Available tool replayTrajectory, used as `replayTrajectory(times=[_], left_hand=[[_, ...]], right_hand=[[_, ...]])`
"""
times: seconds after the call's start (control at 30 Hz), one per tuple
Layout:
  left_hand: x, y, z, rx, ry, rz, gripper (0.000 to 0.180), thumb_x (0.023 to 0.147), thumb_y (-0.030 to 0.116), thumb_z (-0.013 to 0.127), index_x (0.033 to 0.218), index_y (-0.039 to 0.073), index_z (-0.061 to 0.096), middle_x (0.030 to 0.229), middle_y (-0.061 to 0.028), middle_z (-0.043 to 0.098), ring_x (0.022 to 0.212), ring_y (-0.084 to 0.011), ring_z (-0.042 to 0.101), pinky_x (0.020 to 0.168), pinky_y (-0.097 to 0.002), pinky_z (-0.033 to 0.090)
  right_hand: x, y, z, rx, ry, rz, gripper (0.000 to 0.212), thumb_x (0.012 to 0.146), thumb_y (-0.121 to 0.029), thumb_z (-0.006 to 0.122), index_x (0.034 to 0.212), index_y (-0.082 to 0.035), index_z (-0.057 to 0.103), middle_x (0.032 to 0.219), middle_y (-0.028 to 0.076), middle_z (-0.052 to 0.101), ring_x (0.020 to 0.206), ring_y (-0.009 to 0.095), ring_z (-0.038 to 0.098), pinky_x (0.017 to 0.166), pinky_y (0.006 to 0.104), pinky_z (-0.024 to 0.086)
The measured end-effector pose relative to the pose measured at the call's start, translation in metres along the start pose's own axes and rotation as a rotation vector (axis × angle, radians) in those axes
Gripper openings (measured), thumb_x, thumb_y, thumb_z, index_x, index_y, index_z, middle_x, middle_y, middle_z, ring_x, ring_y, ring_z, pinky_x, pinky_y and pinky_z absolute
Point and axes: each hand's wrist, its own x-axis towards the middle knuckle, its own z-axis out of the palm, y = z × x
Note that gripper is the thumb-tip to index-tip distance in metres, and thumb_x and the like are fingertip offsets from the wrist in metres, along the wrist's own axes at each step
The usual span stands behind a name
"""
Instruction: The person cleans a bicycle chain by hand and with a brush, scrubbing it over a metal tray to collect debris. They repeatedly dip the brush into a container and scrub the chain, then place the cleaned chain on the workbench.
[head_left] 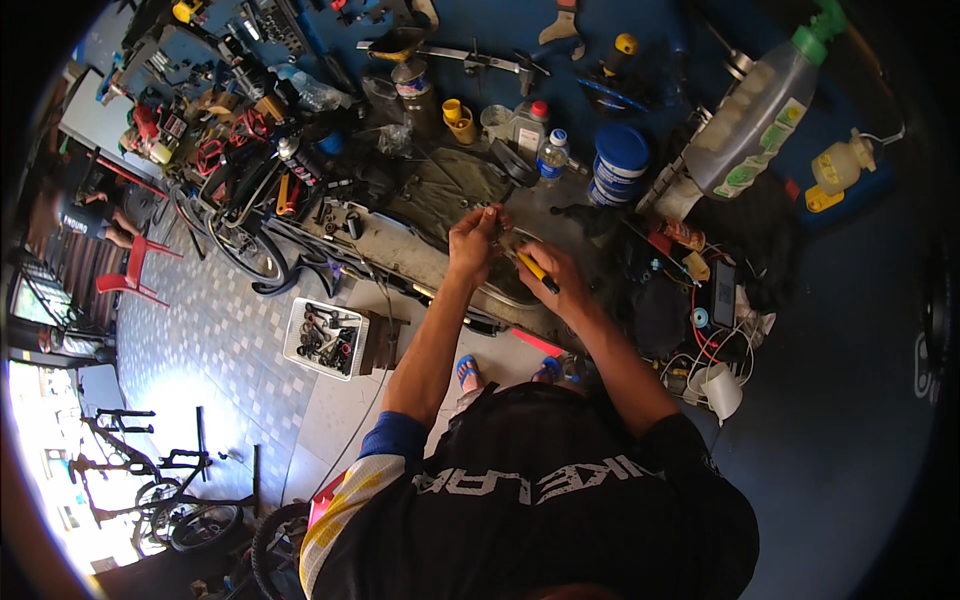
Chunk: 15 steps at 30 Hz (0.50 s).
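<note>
I hold both hands over the front part of the bench, close to each other. The left hand has its thumb and fingertips pinched together around something too small for me to name. The right hand is curled around a yellow-and-black tool – it sits just beside the left fingers, above the bench.

Room to move is tight toward the back of the bench, where a red-capped jug, a blue-capped bottle and a blue tub stand in a row. A dark cloth lies crumpled on the bench beyond the left hand. The bench's right end is crowded with cables and a white cup; tools and parts cover its left end.

In front of the bench I see a white bin of parts, with open tiled floor past it. Farther from the bench, on the left, are a red chair, a person and bike frames. A blue wall hung with tools rises behind the bench.
</note>
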Motion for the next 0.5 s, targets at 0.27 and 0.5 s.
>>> replayTrajectory(times=[0.27,0.5], left_hand=[[-0.006,0.002,-0.002,0.003,0.091,-0.014,0.026,0.106,0.032,0.063,0.122,0.012,0.067,0.108,-0.0020,0.069,0.100,-0.0208,0.071,0.074,-0.0444,0.058],[-0.003,0.002,-0.008,-0.007,0.095,0.038,0.030,0.105,0.034,0.064,0.124,0.011,0.068,0.108,-0.0034,0.068,0.102,-0.0193,0.070,0.076,-0.0419,0.059]], right_hand=[[-0.001,0.002,0.001,0.039,-0.037,0.161,0.027,0.087,-0.008,0.076,0.112,-0.004,0.067,0.105,0.019,0.072,0.093,0.038,0.072,0.076,0.0411,0.056],[0.013,-0.028,0.004,0.049,0.104,0.004,0.024,0.088,-0.007,0.076,0.111,-0.004,0.068,0.110,0.019,0.072,0.100,0.037,0.070,0.081,0.0405,0.056]])
